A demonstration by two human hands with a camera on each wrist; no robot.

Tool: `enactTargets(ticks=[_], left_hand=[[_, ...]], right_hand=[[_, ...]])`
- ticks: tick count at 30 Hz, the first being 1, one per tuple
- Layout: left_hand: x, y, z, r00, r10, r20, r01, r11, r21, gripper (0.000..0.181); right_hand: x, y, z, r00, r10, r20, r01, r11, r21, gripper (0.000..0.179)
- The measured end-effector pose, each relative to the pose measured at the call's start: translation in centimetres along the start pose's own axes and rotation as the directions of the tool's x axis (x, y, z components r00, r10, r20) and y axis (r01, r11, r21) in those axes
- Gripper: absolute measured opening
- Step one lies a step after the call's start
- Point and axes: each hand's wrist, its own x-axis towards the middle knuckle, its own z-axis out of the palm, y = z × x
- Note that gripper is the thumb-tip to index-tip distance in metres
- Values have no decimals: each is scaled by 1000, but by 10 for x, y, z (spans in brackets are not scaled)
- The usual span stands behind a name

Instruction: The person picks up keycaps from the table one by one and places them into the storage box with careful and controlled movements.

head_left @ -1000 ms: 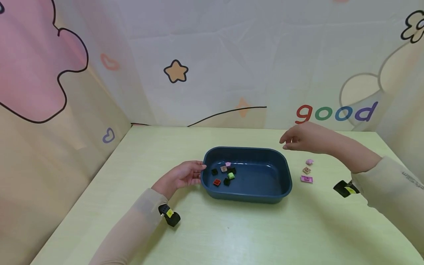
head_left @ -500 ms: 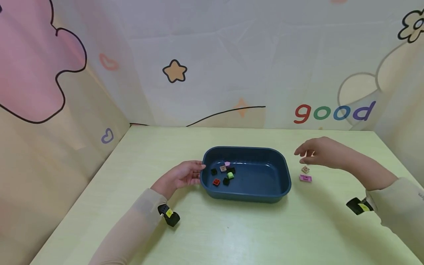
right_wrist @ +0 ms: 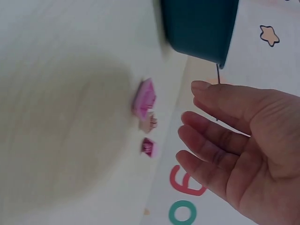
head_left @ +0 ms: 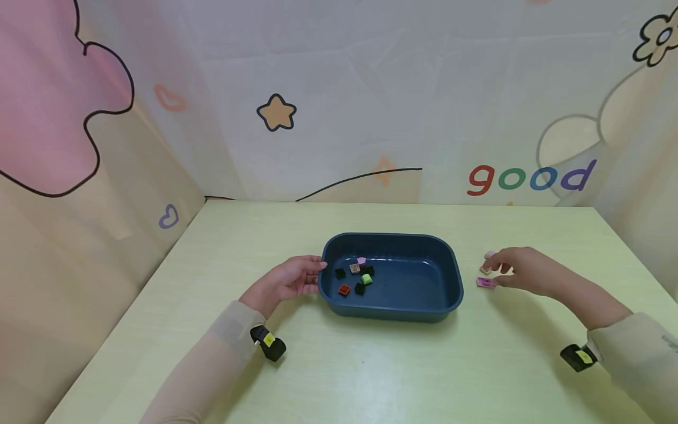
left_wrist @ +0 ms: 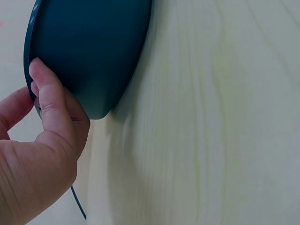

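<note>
My left hand [head_left: 290, 280] grips the left rim of a dark blue plastic bin [head_left: 408, 308], thumb on one side and fingers on the other. Inside the bin's left half lie several small toy bricks, among them a red brick [head_left: 344, 290], a green brick [head_left: 366, 278] and black ones. To the right of the bin, my right hand [head_left: 529, 272] hovers over a short column of bricks with fingers loosely bent and nothing held. These are a magenta brick [right_wrist: 145, 99], a beige brick [right_wrist: 148, 122] and a small pink brick [right_wrist: 148, 147]; the hand partly covers them in the head view.
The pale wooden table [head_left: 339, 377] carries the bin and the bricks. A printed curtain [head_left: 349, 106] closes off the back and sides. Each wrist has a small black camera strapped on, the left camera [head_left: 269, 343] and the right camera [head_left: 578, 357].
My right hand has come down and toward me, from beyond the loose bricks to just over them. The left hand stays on the bin's rim. The head view has shifted slightly.
</note>
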Motion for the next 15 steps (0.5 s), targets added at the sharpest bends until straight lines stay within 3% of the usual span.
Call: enactTargets(ticks=[15], left_hand=[[-2, 2, 1, 1000, -8, -16, 8, 1000, -6, 23]], right_hand=[[3, 11, 19, 997, 70, 31, -70, 997, 26, 33]])
